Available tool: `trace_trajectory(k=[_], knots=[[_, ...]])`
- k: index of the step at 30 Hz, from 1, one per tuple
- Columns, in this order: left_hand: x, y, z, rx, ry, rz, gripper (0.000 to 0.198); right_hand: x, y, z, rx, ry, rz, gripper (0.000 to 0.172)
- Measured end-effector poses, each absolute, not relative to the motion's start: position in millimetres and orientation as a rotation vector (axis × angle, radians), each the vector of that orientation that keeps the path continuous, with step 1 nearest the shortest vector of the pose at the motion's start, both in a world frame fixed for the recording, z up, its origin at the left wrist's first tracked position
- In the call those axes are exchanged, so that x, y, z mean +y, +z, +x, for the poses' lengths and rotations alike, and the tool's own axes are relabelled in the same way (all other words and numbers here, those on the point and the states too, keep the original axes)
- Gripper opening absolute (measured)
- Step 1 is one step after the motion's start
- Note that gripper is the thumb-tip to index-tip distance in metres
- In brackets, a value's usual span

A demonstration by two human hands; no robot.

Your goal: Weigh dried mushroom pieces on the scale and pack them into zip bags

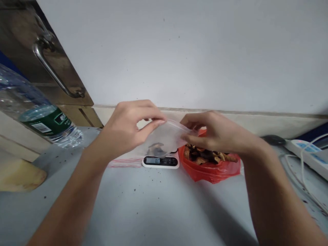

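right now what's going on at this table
A person pinches the top edge of a small clear bag with both hands, left hand on one side and right hand on the other. A few dark pieces lie inside it. The bag hangs over a small scale whose display seems to read zero. A red bag of dried pieces sits open beside the scale.
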State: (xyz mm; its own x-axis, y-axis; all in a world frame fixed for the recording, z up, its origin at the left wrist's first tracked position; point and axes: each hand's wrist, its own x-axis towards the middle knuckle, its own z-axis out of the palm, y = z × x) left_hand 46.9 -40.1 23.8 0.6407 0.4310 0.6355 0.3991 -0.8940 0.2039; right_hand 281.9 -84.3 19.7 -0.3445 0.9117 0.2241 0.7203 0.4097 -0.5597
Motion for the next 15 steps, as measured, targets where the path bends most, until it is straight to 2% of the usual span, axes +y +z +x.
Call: trace_trajectory(k=[4,8,11,14,15], knots=[[-49.5,23.0,71.4,0.491,1.178,2.851,0.022,-84.8,16.0,276.1,-2.27,0.666,-1.314,0.013],[-60.7,18.9,90.5,0.498,1.377,2.9,0.022,-94.5,18.5,299.5,-2.174,0.719,-1.251,0.021],[-62.5,12.5,94.5,0.421,1.286,2.881,0.021,-114.5,24.1,336.1,-1.932,0.465,-1.31,0.029],[-60.6,1.1,98.9,0.341,0.931,2.866,0.021,-139.9,15.1,379.7,-1.658,0.001,-1.525,0.037],[-60.6,-3.3,101.8,0.351,0.797,2.862,0.021,-147.9,6.2,394.4,-1.669,-0.096,-1.591,0.045]])
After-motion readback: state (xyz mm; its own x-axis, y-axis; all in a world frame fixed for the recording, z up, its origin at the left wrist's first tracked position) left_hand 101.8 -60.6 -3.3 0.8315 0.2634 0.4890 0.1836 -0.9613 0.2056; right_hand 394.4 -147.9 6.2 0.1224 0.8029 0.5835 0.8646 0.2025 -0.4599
